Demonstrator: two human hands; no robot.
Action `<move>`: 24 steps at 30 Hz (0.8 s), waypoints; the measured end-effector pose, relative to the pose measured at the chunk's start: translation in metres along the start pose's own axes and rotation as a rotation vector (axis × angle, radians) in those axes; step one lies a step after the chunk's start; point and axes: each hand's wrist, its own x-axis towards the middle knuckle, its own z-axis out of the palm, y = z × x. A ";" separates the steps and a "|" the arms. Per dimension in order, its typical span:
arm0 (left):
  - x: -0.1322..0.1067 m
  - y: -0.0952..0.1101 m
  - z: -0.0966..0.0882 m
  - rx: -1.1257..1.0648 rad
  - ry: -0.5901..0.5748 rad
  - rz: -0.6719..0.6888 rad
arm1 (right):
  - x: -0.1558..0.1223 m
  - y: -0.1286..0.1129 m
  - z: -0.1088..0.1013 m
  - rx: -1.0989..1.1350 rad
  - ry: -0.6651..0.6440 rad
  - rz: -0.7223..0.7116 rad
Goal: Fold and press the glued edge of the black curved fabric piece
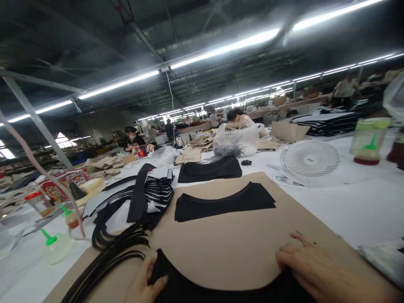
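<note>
A curved black fabric piece (217, 292) lies at the bottom of the view, partly cut off by the frame edge. My left hand (145, 283) grips its left end, the thumb on top and the fingers at the far edge. At its right end is my right hand (307, 261), its fingers bent down over the cloth and one finger reaching out. Beyond them, a stack of similar black curved pieces (224, 204) rests on the brown board (208, 244). Another black stack (210, 169) sits behind it.
Bundled black strips (110, 261) and striped black-and-white pieces (158, 193) lie to the left. Bottles with green nozzles (55, 248) stand at far left. A white fan (311, 160) and a green-lidded jar (368, 143) are on the right. Co-workers sit farther back.
</note>
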 end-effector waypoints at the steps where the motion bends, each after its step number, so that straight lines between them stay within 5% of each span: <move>1: 0.015 0.008 0.005 -0.008 0.039 -0.002 | 0.015 0.004 -0.011 0.014 -0.035 0.009; 6: 0.108 0.040 0.032 0.101 0.168 0.010 | 0.092 0.038 -0.035 -0.153 -0.072 0.045; 12: 0.186 0.050 0.059 0.338 0.281 0.021 | 0.161 0.082 -0.021 -0.273 -0.058 0.077; 17: 0.197 0.047 0.069 0.558 0.357 0.057 | 0.188 0.092 -0.001 -0.344 -0.022 0.091; 21: 0.177 0.044 0.082 0.734 0.469 0.172 | 0.192 0.090 0.005 -0.367 0.024 0.089; 24: 0.158 0.038 0.099 0.846 0.408 0.347 | 0.193 0.086 0.006 -0.351 0.056 0.079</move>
